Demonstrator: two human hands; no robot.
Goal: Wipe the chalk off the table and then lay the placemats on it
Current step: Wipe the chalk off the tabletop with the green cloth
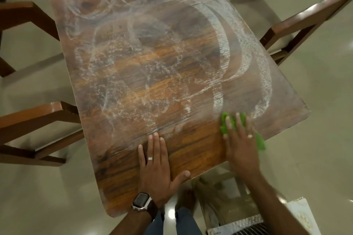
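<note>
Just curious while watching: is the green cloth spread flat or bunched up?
Bunched up. The green cloth shows as crumpled lumps poking out around the flat fingers of the right hand pressing it on the table.

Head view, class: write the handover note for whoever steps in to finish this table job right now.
Left hand: flat on the bare wood at the near edge of the table, fingers straight, holding nothing.
Right hand: fingers spread, pressing the green cloth onto the table near its near right corner.
Done: only the near strip looks mostly wiped.
Left: chalk swirls and smears cover the rest, middle to far end. Placemats not laid; pale flat items on the floor below right may be them, cannot tell.
</note>
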